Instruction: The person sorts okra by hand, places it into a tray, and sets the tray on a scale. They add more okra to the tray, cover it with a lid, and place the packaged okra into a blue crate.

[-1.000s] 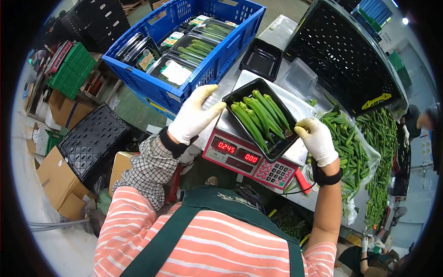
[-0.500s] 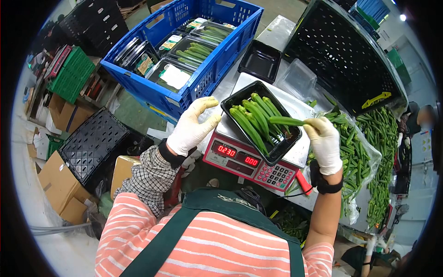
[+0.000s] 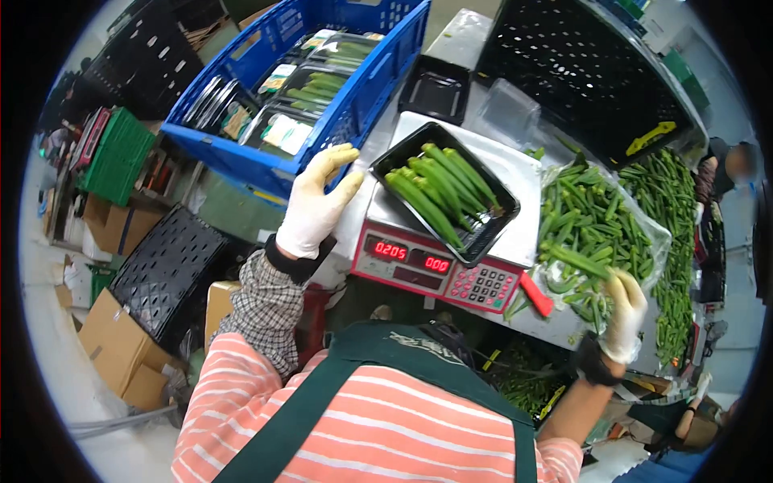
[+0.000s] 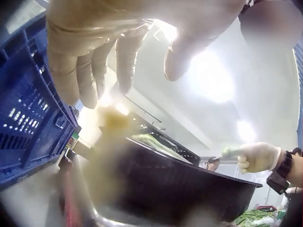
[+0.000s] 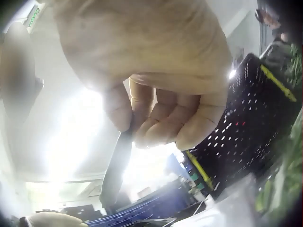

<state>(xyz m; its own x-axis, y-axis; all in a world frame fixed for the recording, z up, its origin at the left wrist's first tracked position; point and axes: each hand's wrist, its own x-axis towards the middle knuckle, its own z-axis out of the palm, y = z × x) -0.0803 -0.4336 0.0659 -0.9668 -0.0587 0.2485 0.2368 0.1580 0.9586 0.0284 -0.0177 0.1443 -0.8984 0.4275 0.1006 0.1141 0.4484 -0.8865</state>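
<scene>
A black plastic tray (image 3: 493, 233) holding several green okra pods (image 3: 439, 189) sits askew on the steel platform of a red scale (image 3: 411, 278), whose display reads 0.205. My gloved left hand (image 3: 316, 205) hovers off the tray's left corner with fingers loosely spread and nothing in them. To the right, my gloved right hand (image 3: 624, 318) pinches one okra pod (image 5: 116, 165) by its end, between thumb and fingers, over the loose okra pile (image 3: 592, 209).
A blue crate (image 3: 282, 173) of packed okra trays stands at the back left. Behind the scale lie another black tray (image 3: 436, 88) and a clear lid (image 3: 507, 113). A black perforated crate (image 3: 588, 72) leans behind the okra. A red-handled tool (image 3: 535, 295) lies beside the scale.
My right hand has carried an okra pod from the tray rightward over the loose pile. The display has dropped from 0.245 through 0.230 to 0.205. My left hand stays near the tray's corner.
</scene>
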